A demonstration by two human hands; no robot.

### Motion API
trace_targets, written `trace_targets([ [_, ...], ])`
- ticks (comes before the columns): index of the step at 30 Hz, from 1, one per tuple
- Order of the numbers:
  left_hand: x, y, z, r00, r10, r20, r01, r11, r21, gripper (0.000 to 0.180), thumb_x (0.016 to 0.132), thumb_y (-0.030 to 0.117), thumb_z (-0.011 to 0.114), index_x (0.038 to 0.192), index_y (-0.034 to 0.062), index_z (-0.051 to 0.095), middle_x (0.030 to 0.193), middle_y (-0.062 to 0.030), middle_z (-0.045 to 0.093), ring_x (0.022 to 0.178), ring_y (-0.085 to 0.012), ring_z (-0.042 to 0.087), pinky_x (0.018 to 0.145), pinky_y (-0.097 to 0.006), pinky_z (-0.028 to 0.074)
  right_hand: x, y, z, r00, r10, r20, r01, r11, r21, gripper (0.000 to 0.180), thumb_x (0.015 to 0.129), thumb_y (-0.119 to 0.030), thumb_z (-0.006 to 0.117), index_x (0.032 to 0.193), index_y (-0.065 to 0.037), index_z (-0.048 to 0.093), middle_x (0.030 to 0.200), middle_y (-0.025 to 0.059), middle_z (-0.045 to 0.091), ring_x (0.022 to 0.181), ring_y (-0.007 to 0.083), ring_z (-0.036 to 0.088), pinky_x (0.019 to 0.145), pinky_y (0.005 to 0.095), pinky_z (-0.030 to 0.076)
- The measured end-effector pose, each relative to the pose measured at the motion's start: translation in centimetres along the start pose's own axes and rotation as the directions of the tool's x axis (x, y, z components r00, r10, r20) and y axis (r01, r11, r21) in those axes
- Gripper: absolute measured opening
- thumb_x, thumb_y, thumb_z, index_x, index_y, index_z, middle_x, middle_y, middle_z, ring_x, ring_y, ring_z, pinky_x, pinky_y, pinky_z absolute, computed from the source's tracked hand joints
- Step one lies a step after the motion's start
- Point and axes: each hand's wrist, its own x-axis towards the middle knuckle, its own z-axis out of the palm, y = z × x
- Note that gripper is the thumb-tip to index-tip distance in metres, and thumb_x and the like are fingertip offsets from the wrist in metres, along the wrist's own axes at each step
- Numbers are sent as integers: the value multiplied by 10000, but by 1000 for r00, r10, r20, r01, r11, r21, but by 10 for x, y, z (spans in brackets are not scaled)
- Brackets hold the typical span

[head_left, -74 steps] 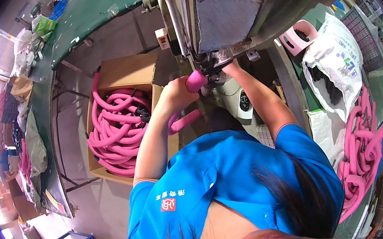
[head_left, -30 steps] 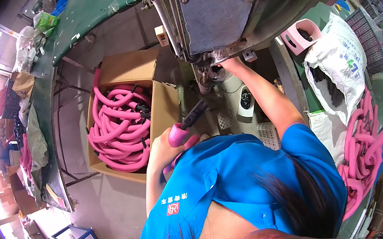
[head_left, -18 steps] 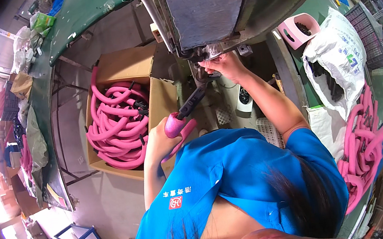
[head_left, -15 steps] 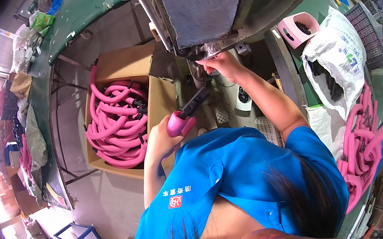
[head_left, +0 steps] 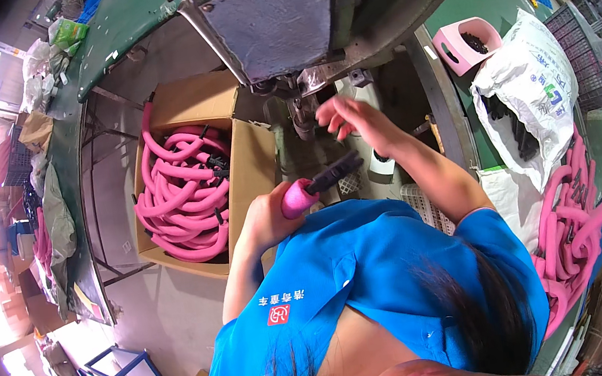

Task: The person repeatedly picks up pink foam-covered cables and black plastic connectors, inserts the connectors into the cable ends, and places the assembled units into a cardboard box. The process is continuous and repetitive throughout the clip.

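1. Left hand: clasped around pink tube.
2. Tube: long axis slants rightward and forward from the grip, black end leading.
3. Right hand: free, fingers bent, beyond that end.

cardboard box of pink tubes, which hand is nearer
Left. The left hand is just right of the cardboard box, holding a pink tube; the right hand is farther right, near the machine.

Left hand gripping pink foam tube, black insert protruding; right hand half-spread near machine; cardboard box at left
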Motion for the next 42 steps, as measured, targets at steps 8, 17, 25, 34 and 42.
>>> trace_targets([
  [8,2,37,30,947,296,122,-311,940,139,347,699,315,724,951,122,586,792,-143,647,755,-361,632,653,-431,509,-104,-28,23,996,72,52,-82,969,235,698,968,-574,217,960,9,601,949,126,616,944,177,587,875,312,451],
  [17,19,75,65,893,290,345,-405,852,332,298,728,287,629,918,67,558,778,-130,651,754,-323,644,650,-412,515,-127,-9,37,995,72,-72,-55,975,214,570,997,-481,292,710,-49,527,644,8,460,623,91,415,598,237,345],
  [25,26,20,63,768,-341,-543,-187,692,-698,345,638,-81,672,955,23,586,881,-49,597,767,-157,591,660,-279,493,-129,58,-35,551,-157,-820,208,977,-47,384,958,-317,524,1179,-9,464,1154,120,519,1060,185,503,930,314,399],
  [34,50,-132,92,942,-326,-80,23,299,-954,359,840,271,584,1161,121,523,1009,-81,596,873,-213,573,733,-346,506,-183,44,-47,966,22,-256,191,606,772,484,732,-253,736,1115,-45,524,946,100,607,925,252,603,895,416,462],
  [42,123,135,112,764,603,-231,-528,377,-760,756,899,309,590,1446,72,124,1350,-176,373,1251,-280,386,1043,-436,309,-188,44,-4,982,-15,-190,66,962,266,217,703,-157,775,789,-54,605,702,15,603,666,110,584,614,263,457],
])
